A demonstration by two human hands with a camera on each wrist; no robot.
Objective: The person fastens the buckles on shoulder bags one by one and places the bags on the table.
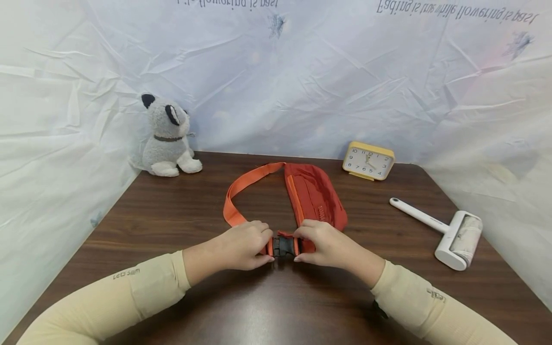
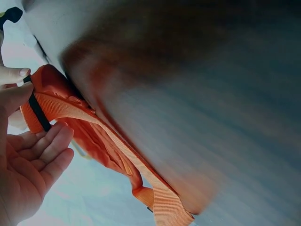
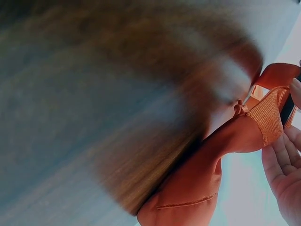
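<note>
A red waist bag [image 1: 316, 191] lies on the table, its orange strap [image 1: 241, 184] looping round to the left. At the near side, the two parts of its black side-release buckle [image 1: 283, 246] meet between the hands and look joined. My left hand [image 1: 247, 244] pinches the strap end of the buckle between thumb and fingers. On the other side, my right hand [image 1: 327, 245] pinches the bag end the same way. The left wrist view shows orange webbing [image 2: 141, 160] running from the left fingers. In the right wrist view, the bag's red fabric [image 3: 188, 183] hangs beside the right fingers.
A grey and white plush dog [image 1: 166, 139] sits at the back left of the brown table [image 1: 172, 206]. A yellow clock [image 1: 369, 162] stands at the back right. Nearer on the right lies a white lint roller [image 1: 450, 239]. Pale sheeting [image 1: 302, 96] encloses the back and sides.
</note>
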